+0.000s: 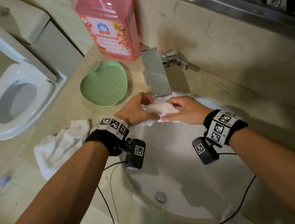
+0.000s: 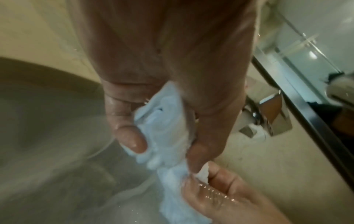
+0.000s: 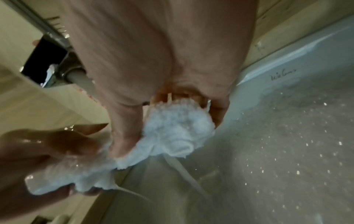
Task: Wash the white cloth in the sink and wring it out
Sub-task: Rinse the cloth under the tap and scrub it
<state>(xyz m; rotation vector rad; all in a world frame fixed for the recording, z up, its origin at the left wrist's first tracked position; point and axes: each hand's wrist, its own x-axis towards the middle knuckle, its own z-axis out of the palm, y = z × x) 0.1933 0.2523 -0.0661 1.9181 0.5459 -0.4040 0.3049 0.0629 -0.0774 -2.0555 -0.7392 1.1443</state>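
A: Where is the white cloth [image 1: 162, 109] now?

B: It is over the sink [image 1: 172, 170], at the twelve o'clock side of the bowl, just under the flat metal spout of the faucet [image 1: 156, 71]. The cloth is wet, fluffy terry and bunched into a thick roll.

A: And who holds it?

B: Both hands. The left hand [image 1: 135, 112] has its thumb and fingers curled around one end; the right hand [image 1: 185, 111] wraps fingers around the other end. In the wrist views the fabric bulges out between the fingers.

A: How does the sink look?

B: A smooth, round white basin with small drops of water on its wall and a metal drain [image 1: 161, 197] at about six o'clock.

A: What else is on the counter?

B: At ten o'clock from the hands, a green apple-shaped plastic dish [image 1: 104, 84]. Behind it, a tall pink detergent bottle [image 1: 108, 22], half transparent. At nine o'clock lies a second white towel [image 1: 60, 146], crumpled and soft.
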